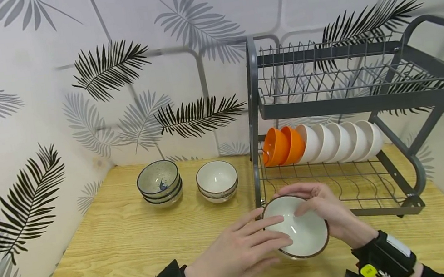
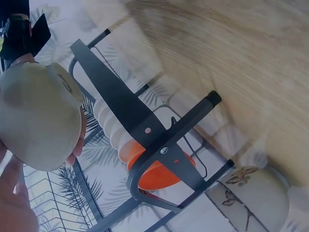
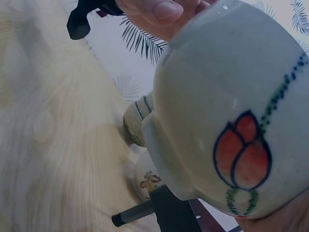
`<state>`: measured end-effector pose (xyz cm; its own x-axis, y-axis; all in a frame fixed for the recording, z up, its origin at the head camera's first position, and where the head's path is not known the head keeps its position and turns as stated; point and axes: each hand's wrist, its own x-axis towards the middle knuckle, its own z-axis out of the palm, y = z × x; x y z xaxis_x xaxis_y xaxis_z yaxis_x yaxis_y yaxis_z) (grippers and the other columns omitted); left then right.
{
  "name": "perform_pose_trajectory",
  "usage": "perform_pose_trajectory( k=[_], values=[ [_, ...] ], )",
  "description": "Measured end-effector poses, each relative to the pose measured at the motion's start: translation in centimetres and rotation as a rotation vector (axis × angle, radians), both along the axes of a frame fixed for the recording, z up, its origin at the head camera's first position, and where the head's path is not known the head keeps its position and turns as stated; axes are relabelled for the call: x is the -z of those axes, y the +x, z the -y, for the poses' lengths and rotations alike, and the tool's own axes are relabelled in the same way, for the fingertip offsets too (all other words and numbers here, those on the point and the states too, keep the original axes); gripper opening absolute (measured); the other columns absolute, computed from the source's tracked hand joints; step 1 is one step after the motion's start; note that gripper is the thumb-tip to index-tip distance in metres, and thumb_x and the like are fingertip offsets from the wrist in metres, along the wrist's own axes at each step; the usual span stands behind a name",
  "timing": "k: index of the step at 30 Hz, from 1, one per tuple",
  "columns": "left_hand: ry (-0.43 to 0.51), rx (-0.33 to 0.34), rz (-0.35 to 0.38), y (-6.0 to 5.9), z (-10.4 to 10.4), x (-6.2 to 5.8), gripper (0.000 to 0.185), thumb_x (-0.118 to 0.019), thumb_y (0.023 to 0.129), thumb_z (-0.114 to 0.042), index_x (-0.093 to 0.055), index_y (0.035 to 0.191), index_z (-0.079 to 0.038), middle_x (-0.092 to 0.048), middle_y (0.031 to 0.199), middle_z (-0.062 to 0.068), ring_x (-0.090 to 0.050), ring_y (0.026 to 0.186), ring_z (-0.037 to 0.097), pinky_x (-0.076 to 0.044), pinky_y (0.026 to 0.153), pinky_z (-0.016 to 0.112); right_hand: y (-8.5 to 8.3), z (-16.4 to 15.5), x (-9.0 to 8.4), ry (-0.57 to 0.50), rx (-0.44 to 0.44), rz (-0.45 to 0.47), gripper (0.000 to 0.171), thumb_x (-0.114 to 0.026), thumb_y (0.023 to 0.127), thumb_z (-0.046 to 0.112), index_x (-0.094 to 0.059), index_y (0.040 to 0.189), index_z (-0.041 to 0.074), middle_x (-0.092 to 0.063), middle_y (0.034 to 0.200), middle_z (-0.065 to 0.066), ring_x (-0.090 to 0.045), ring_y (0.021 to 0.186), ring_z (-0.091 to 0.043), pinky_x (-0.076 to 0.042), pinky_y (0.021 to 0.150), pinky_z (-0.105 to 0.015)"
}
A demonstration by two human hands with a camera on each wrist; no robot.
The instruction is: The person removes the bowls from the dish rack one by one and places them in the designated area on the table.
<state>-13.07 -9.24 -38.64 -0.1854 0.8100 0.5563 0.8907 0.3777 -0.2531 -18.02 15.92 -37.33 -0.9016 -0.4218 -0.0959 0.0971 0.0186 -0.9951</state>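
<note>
Both hands are on a white bowl (image 1: pixel 295 226) with a dark brown rim, tilted above the tabletop in front of the dish rack. My right hand (image 1: pixel 329 213) grips its upper right rim, thumb inside and fingers behind. From the left, my left hand (image 1: pixel 240 250) reaches over the near side with its fingers across the opening; its thumb (image 3: pixel 166 10) lies at the bowl's outer wall in the right wrist view. That view also shows a red tulip-like flower (image 3: pixel 244 150) painted on the outside, and the left wrist view shows the plain foot ring (image 2: pixel 67 84).
A two-tier dark grey dish rack (image 1: pixel 329 106) stands at the right. Two orange bowls (image 1: pixel 275 147) and several white bowls (image 1: pixel 343 142) line its lower tier. Left of it, on the wooden table (image 1: pixel 115 251), stand a stack of white bowls (image 1: pixel 217 178) and a stack of greyish bowls (image 1: pixel 158 180).
</note>
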Motion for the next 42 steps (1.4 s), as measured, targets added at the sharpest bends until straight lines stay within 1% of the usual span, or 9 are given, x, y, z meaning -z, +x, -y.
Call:
perform_pose_trajectory(
  k=[4,10,17,20,23,28,33,37,42],
  values=[
    [-0.022,0.047,-0.071,-0.1,-0.3,-0.1,0.030,-0.068,0.095,-0.040,-0.070,0.122,-0.026,-0.073,0.117,-0.016,-0.058,0.133,0.009,-0.034,0.124,0.036,0.1,0.2,0.2,-0.025,-0.050,0.011,0.049,-0.058,0.080,-0.012,-0.074,0.116,0.017,-0.076,0.112,0.010,-0.070,0.106,-0.011,-0.062,0.081,-0.032],
    [-0.096,0.074,-0.083,0.1,-0.5,-0.4,0.019,-0.066,0.096,-0.041,-0.074,0.108,-0.029,-0.074,0.111,-0.017,-0.064,0.121,0.003,-0.036,0.123,0.032,0.4,0.7,0.6,-0.024,-0.099,0.031,0.049,-0.060,0.078,-0.011,-0.073,0.118,0.014,-0.077,0.111,0.008,-0.071,0.106,-0.012,-0.062,0.082,-0.029],
    [-0.123,0.137,-0.014,0.3,-0.5,-0.7,0.017,-0.064,0.097,-0.040,-0.074,0.104,-0.027,-0.075,0.108,-0.017,-0.067,0.111,0.000,-0.041,0.119,0.028,0.5,1.1,1.0,-0.057,-0.152,0.048,0.048,-0.060,0.079,-0.011,-0.074,0.118,0.014,-0.077,0.111,0.007,-0.071,0.107,-0.012,-0.061,0.081,-0.027],
    [-0.130,0.150,-0.011,0.5,-0.5,-0.7,0.018,-0.062,0.098,-0.041,-0.074,0.100,-0.027,-0.075,0.104,-0.018,-0.068,0.106,-0.002,-0.043,0.116,0.025,0.6,1.3,1.0,-0.069,-0.170,0.051,0.048,-0.060,0.079,-0.011,-0.073,0.119,0.013,-0.077,0.111,0.006,-0.072,0.107,-0.012,-0.060,0.084,-0.027],
    [-0.145,0.146,0.013,0.8,-0.5,-0.7,0.017,-0.062,0.097,-0.042,-0.073,0.096,-0.028,-0.075,0.097,-0.020,-0.069,0.098,-0.005,-0.046,0.112,0.020,0.7,1.4,1.0,-0.071,-0.185,0.045,0.048,-0.060,0.079,-0.011,-0.073,0.120,0.011,-0.077,0.112,0.005,-0.072,0.108,-0.012,-0.060,0.087,-0.028],
    [-0.182,0.115,0.069,1.3,-0.5,-0.8,0.016,-0.062,0.096,-0.041,-0.070,0.092,-0.028,-0.073,0.088,-0.022,-0.069,0.087,-0.007,-0.052,0.097,0.014,0.8,1.6,1.0,-0.053,-0.195,0.026,0.047,-0.061,0.081,-0.009,-0.072,0.121,0.013,-0.077,0.112,0.005,-0.071,0.109,-0.013,-0.058,0.090,-0.028],
    [-0.209,0.091,0.014,1.5,-0.4,-0.8,0.022,-0.055,0.100,-0.043,-0.070,0.091,-0.029,-0.071,0.084,-0.024,-0.068,0.083,-0.008,-0.053,0.088,0.011,1.0,1.6,1.0,-0.041,-0.211,0.026,0.047,-0.060,0.086,-0.006,-0.065,0.130,0.007,-0.076,0.117,0.003,-0.070,0.112,-0.014,-0.056,0.092,-0.028],
    [-0.187,0.098,0.031,1.6,-0.3,-0.8,0.019,-0.060,0.098,-0.043,-0.070,0.091,-0.029,-0.071,0.083,-0.024,-0.067,0.080,-0.008,-0.053,0.085,0.011,1.2,1.6,0.9,-0.012,-0.235,0.006,0.043,-0.061,0.092,0.003,-0.060,0.136,0.005,-0.074,0.122,0.002,-0.068,0.115,-0.015,-0.054,0.093,-0.029],
    [-0.158,0.100,0.051,1.5,0.0,-0.7,0.016,-0.067,0.093,-0.042,-0.069,0.088,-0.028,-0.069,0.078,-0.023,-0.065,0.074,-0.008,-0.053,0.080,0.012,1.1,1.6,0.8,0.004,-0.268,-0.065,0.039,-0.058,0.100,0.013,-0.058,0.138,0.005,-0.072,0.127,0.002,-0.064,0.121,-0.013,-0.051,0.098,-0.029]
  ],
)
